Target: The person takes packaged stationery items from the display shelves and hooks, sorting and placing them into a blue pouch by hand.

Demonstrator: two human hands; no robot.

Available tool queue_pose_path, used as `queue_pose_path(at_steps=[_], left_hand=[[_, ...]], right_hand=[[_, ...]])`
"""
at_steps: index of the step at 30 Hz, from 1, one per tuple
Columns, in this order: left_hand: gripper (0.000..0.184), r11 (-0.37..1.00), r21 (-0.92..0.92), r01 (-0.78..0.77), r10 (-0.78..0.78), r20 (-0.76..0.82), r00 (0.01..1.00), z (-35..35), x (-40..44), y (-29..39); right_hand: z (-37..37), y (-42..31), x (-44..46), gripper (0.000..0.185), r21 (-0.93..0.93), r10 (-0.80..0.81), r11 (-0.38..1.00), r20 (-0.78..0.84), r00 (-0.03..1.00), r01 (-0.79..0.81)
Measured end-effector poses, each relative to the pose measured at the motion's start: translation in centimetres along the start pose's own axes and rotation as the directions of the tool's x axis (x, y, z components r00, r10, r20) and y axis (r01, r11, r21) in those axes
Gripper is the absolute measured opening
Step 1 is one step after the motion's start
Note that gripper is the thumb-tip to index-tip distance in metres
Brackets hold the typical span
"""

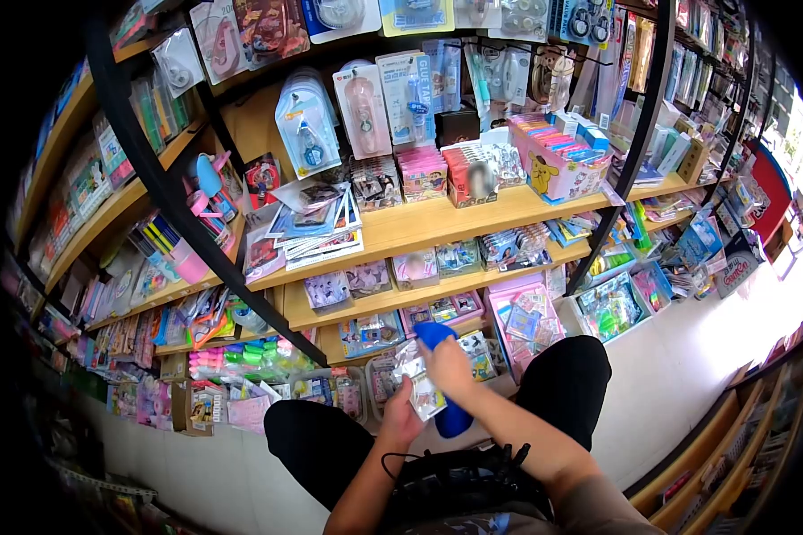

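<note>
Low in front of the shelves, between my knees, my left hand (pixel 403 412) is closed on the edge of a small clear plastic packet (pixel 426 399) with white and yellow print. My right hand (pixel 451 367) is wrapped round a blue cloth (pixel 434 334), which shows above and below the fist. The cloth hand is right beside the packet; whether the cloth touches it, I cannot tell. Just beyond my hands is a clear bin (pixel 379 383) of small packaged goods, partly hidden by them.
A wooden shelf (pixel 401 223) ahead carries boxes of small packets and blister packs. On its right stands a pink character box (pixel 558 165). A pink box of cards (pixel 525 321) is near my right knee (pixel 562 383). Black metal posts (pixel 625 143) frame the shelves.
</note>
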State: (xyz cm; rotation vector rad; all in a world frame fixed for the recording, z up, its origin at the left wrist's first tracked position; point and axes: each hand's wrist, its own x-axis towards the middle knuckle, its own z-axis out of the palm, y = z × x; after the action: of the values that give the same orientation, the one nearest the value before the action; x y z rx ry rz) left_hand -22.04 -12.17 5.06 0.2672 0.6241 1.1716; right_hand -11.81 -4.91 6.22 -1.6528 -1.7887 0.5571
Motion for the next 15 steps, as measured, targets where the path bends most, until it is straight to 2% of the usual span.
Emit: queue_pose_path(at_steps=[2, 3, 4, 6, 9, 10, 11, 12, 13, 14, 15], left_hand=[[0.049, 0.999, -0.053, 0.003, 0.002, 0.096, 0.995, 0.5, -0.6, 0.5], [0.049, 0.997, -0.076, 0.008, 0.005, 0.169, 0.986, 0.7, -0.8, 1.1], [0.049, 0.995, -0.101, 0.011, 0.014, 0.242, 0.970, 1.2, -0.9, 1.7], [0.049, 0.996, -0.066, -0.059, 0.071, 0.186, 0.980, 2.2, -1.3, 2.6], [0.048, 0.997, -0.025, -0.068, 0.070, 0.098, 0.993, 1.4, -0.8, 2.6], [0.047, 0.993, -0.098, -0.059, 0.069, 0.096, 0.993, 1.4, -0.6, 2.4], [0.047, 0.984, -0.170, -0.049, 0.066, 0.096, 0.993, 1.6, -0.4, 2.2], [0.047, 0.970, -0.241, -0.038, 0.063, 0.097, 0.993, 1.7, -0.3, 1.8], [0.045, 0.949, -0.277, -0.149, 0.166, 0.039, 0.985, 2.0, 0.2, 0.9], [0.041, 0.941, -0.323, -0.100, 0.122, 0.050, 0.991, 2.5, -0.4, 1.3], [0.040, 0.952, -0.275, -0.132, 0.145, 0.029, 0.989, 3.4, -0.9, 1.7]], right_hand=[[-1.6, 1.8, 1.8, 0.054, 0.036, 0.303, 0.951, 0.089, 0.949, -0.307], [-2.4, 3.5, 2.6, 0.055, 0.143, 0.321, 0.930, 0.138, 0.937, -0.340], [-1.9, 5.7, 2.8, 0.052, 0.151, 0.327, 0.935, -0.020, 0.945, -0.320], [-6.1, 3.2, 1.9, 0.051, 0.397, 0.453, 0.803, 0.078, 0.888, -0.445], [-9.2, -2.1, -1.3, 0.047, 0.481, 0.149, 0.871, -0.061, 0.987, -0.101], [-9.5, -3.7, -2.6, 0.043, 0.415, 0.184, 0.882, 0.136, 0.973, -0.225], [-8.0, -4.2, -3.6, 0.040, 0.135, 0.154, 0.972, 0.242, 0.958, -0.191], [-5.1, -2.7, -4.5, 0.040, -0.140, -0.521, 0.815, 0.250, 0.816, 0.563], [-4.9, -4.4, -5.3, 0.047, -0.088, -0.497, 0.854, 0.149, 0.855, 0.513], [-4.3, -4.8, -5.3, 0.048, -0.091, -0.450, 0.882, 0.128, 0.884, 0.462], [-3.8, -4.9, -4.8, 0.048, -0.091, -0.409, 0.903, 0.108, 0.906, 0.419]])
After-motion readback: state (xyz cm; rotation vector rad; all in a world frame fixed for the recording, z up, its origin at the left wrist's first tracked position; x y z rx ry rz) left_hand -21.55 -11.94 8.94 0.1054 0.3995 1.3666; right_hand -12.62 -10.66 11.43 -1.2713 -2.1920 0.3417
